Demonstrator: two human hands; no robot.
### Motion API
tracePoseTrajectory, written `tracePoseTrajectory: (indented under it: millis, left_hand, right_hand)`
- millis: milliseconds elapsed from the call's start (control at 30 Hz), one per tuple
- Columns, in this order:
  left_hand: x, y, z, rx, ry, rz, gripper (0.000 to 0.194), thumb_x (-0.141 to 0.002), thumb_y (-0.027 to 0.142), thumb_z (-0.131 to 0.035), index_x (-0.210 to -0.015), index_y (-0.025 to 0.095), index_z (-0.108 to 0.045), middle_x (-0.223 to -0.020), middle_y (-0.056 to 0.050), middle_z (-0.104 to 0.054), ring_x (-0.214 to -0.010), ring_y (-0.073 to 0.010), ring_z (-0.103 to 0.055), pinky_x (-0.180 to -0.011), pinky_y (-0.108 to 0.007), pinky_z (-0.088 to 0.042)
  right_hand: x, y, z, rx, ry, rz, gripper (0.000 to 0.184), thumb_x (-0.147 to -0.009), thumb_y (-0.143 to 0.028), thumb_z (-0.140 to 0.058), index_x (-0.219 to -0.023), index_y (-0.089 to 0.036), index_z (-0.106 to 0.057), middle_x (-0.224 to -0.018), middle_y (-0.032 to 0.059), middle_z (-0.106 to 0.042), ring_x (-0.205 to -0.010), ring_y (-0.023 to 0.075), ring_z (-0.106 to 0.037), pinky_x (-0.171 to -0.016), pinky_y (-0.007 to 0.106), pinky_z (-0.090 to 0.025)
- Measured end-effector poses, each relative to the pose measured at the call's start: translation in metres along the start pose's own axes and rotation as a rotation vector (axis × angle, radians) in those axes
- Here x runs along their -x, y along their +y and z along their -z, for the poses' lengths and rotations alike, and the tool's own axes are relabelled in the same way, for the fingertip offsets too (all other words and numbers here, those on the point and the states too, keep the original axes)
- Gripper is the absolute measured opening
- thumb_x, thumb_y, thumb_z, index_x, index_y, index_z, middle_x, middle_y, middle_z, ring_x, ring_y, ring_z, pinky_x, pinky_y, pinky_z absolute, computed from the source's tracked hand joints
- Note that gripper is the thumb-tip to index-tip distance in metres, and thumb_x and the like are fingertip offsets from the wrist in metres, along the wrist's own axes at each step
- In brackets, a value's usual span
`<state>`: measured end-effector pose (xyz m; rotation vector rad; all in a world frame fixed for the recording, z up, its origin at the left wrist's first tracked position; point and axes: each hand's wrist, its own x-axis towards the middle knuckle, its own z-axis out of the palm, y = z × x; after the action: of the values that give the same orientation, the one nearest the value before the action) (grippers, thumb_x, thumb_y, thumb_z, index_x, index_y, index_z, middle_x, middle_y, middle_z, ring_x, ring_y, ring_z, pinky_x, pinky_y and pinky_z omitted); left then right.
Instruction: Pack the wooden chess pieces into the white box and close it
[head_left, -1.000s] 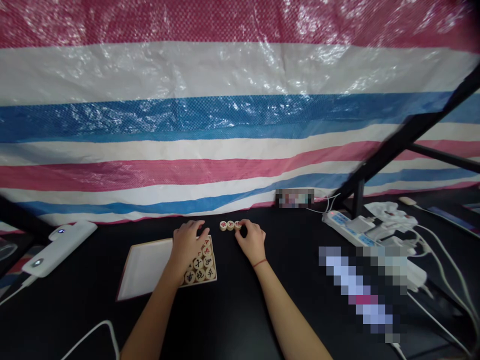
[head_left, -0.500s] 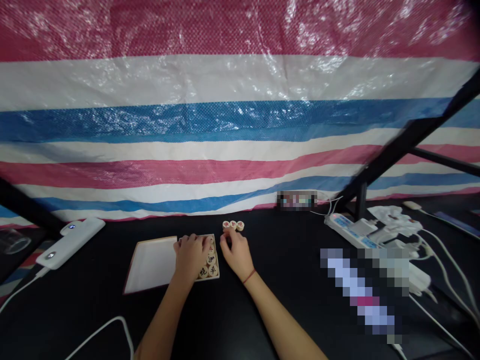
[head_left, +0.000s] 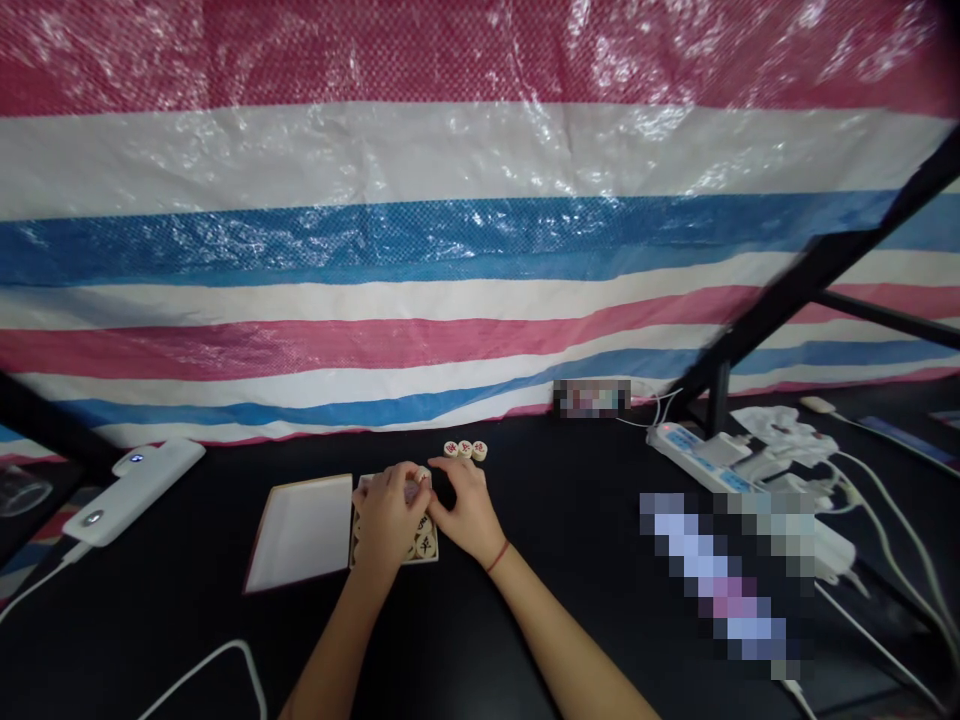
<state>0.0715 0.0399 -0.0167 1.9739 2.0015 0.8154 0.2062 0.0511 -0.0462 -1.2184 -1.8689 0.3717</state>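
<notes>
Over a small open box of round wooden Chinese chess pieces, my left hand pinches one chess piece between thumb and fingers. My right hand is just right of the box, its thumb and fingers apart around the near side of that piece; whether it touches the piece I cannot tell. Beyond the right fingertips, three chess pieces with red characters stand side by side in a row on the black table. Much of the box's inside is hidden under my left hand.
The box's lid, white inside, lies open on the left. A white device with a cable is farther left. On the right are a power strip with plugs and white cables. A striped plastic sheet hangs behind the table.
My left hand has lifted a chess piece up at the box's far right corner. My right hand has drawn back from the row of three and moved left toward it.
</notes>
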Motion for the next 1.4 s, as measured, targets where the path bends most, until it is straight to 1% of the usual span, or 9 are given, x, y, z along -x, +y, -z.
tracePoseTrajectory:
  millis: [233, 333, 433, 633, 833, 967, 1100, 1300, 1400]
  left_hand:
    - [0.003, -0.003, 0.003, 0.447, 0.029, 0.023, 0.023, -0.084, 0.042, -0.054, -0.088, 0.021, -0.062, -0.087, -0.003, -0.071, -0.083, -0.0199, -0.066, -0.077, -0.032, -0.051]
    - [0.005, -0.005, -0.001, 0.537, 0.109, 0.118, 0.027, -0.083, 0.046, -0.056, -0.091, 0.021, -0.061, -0.091, -0.004, -0.07, -0.086, -0.02, -0.066, -0.081, -0.034, -0.052]
    - [0.005, -0.011, -0.007, 0.599, 0.2, 0.083, 0.027, -0.085, 0.042, -0.056, -0.1, 0.021, -0.061, -0.099, -0.006, -0.068, -0.092, -0.019, -0.065, -0.086, -0.035, -0.053]
    - [0.004, -0.017, -0.017, 0.687, 0.267, -0.046, 0.018, -0.087, 0.031, -0.054, -0.098, 0.022, -0.064, -0.104, -0.006, -0.061, -0.096, -0.0167, -0.065, -0.085, -0.031, -0.056]
    - [0.007, -0.014, -0.021, 0.574, 0.191, -0.085, 0.021, -0.085, 0.027, -0.057, -0.105, 0.022, -0.062, -0.103, -0.005, -0.063, -0.087, -0.0151, -0.067, -0.078, -0.029, -0.058]
    - [0.01, -0.011, -0.021, 0.395, 0.163, -0.225, 0.02, -0.085, 0.021, -0.056, -0.103, 0.022, -0.063, -0.098, -0.005, -0.066, -0.087, -0.0173, -0.066, -0.082, -0.032, -0.055]
    - [0.012, -0.012, -0.02, 0.303, 0.153, -0.296, 0.022, -0.086, 0.016, -0.05, -0.103, 0.022, -0.062, -0.099, -0.006, -0.068, -0.094, -0.0199, -0.065, -0.086, -0.035, -0.053]
    - [0.016, -0.024, -0.004, 0.236, 0.15, -0.276, 0.03, -0.089, 0.033, -0.054, -0.117, 0.023, -0.059, -0.103, -0.008, -0.068, -0.098, -0.0217, -0.064, -0.09, -0.037, -0.052]
    - [0.019, -0.028, 0.001, 0.239, 0.173, -0.253, 0.026, -0.09, 0.032, -0.05, -0.111, 0.023, -0.062, -0.102, -0.008, -0.067, -0.097, -0.021, -0.064, -0.091, -0.036, -0.051]
  right_hand:
    - [-0.003, -0.001, 0.007, -0.062, 0.095, 0.134, 0.024, -0.089, -0.024, -0.053, -0.111, -0.021, -0.061, -0.105, 0.0068, -0.069, -0.096, 0.0194, -0.064, -0.088, 0.034, -0.05]
    - [-0.009, 0.016, 0.02, 0.026, 0.229, 0.007, 0.021, -0.089, -0.027, -0.05, -0.103, -0.021, -0.064, -0.098, 0.0072, -0.069, -0.091, 0.0197, -0.064, -0.086, 0.034, -0.05]
    - [-0.013, 0.045, 0.035, 0.186, 0.361, -0.156, 0.021, -0.087, -0.032, -0.051, -0.094, -0.018, -0.065, -0.09, 0.009, -0.068, -0.084, 0.022, -0.062, -0.08, 0.035, -0.049]
    - [-0.008, 0.083, 0.04, 0.411, 0.175, -0.274, 0.017, -0.084, -0.025, -0.049, -0.085, -0.018, -0.065, -0.082, 0.007, -0.069, -0.079, 0.0223, -0.058, -0.072, 0.032, -0.042]
    - [-0.012, 0.046, 0.037, 0.242, 0.242, -0.231, 0.019, -0.084, -0.03, -0.053, -0.088, -0.017, -0.066, -0.09, 0.009, -0.07, -0.087, 0.0232, -0.06, -0.079, 0.034, -0.045]
    - [-0.01, -0.004, 0.025, -0.183, 0.011, -0.156, 0.023, -0.083, -0.035, -0.06, -0.099, -0.019, -0.066, -0.086, 0.0035, -0.07, -0.072, 0.0156, -0.062, -0.066, 0.025, -0.05]
    - [-0.006, -0.022, 0.015, -0.275, -0.051, -0.164, 0.019, -0.083, -0.028, -0.058, -0.096, -0.02, -0.068, -0.079, 0.0015, -0.07, -0.066, 0.0138, -0.063, -0.063, 0.024, -0.052]
    - [-0.011, 0.045, 0.042, -0.123, 0.293, -0.34, 0.028, -0.079, -0.034, -0.06, -0.1, -0.017, -0.065, -0.086, 0.007, -0.071, -0.071, 0.0186, -0.067, -0.072, 0.032, -0.057]
    - [-0.011, 0.081, 0.056, 0.011, 0.327, -0.342, 0.026, -0.078, -0.034, -0.059, -0.093, -0.015, -0.068, -0.099, 0.0135, -0.068, -0.071, 0.0195, -0.066, -0.07, 0.035, -0.057]
